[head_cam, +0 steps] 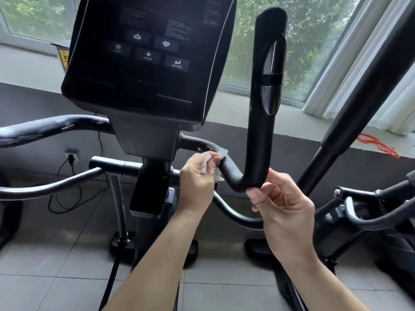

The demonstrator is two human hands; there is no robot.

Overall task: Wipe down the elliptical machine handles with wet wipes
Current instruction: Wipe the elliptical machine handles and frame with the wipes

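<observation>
Grey floor tiles [56, 254] and a leafy window [314, 41] frame the elliptical. At 5 o'clock from the console [146, 63], the left hand [197, 176] clutches a bunched wet wipe [221, 153] against the bend of the handle [258, 142]. The right hand [285, 209], at the wipe's 4 o'clock, pinches the curve's underside. The small wad may slip free or miss patches, since it covers little.

Single view, head-worn, wide-angle; straight edges bow toward the frame borders. Faces forward and down. The console [143, 59] fills upper centre at close range. Forearms enter from the bottom edge, with the left hand [197, 176] and right hand [285, 209] near, mid-frame. Tiled floor [56, 277] below, window [314, 41] beyond.
</observation>
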